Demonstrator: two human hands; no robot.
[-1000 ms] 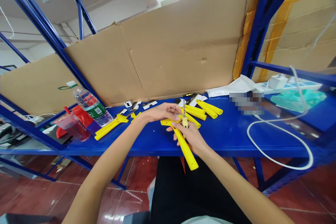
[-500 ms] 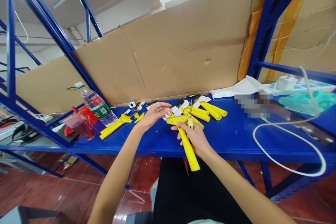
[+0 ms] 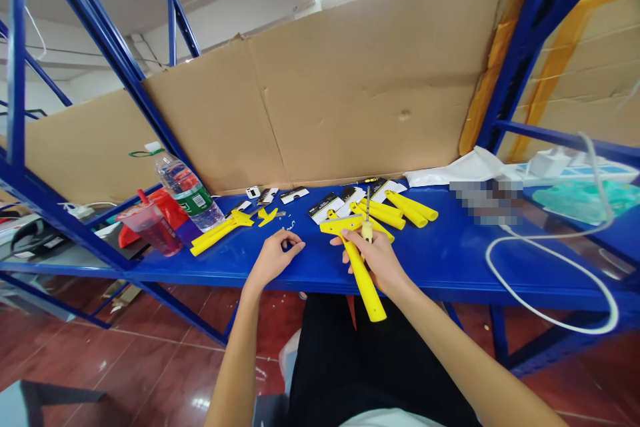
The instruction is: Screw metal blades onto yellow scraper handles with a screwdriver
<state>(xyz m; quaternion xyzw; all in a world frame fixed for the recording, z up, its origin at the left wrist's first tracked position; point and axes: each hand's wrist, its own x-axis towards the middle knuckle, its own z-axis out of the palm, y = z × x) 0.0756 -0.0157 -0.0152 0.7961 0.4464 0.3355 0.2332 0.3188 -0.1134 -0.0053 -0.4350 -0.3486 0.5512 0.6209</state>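
Observation:
My right hand (image 3: 383,261) is closed around a yellow scraper (image 3: 369,290), its wide head pointing away from me and its handle hanging past the table edge. A screwdriver (image 3: 367,232) with a pale handle is held upright in the same hand. My left hand (image 3: 273,260) rests low over the blue table, fingers curled toward the thumb; whatever is between them is hidden. Just beyond it lie small loose bits (image 3: 290,223), perhaps screws, and a yellow scraper head (image 3: 268,216). Farther left is another yellow scraper (image 3: 215,235).
Several yellow handles (image 3: 413,210) and printed cards (image 3: 325,207) lie behind my right hand. A water bottle (image 3: 190,193) and a red drink cup (image 3: 157,230) stand left. A white cable (image 3: 550,327) loops over the right table edge. Cardboard (image 3: 360,93) walls the back.
My left hand has drawn back from beside the scraper head, down and left toward the table's front edge, and its fingers have curled. The right hand keeps hold of the scraper and screwdriver.

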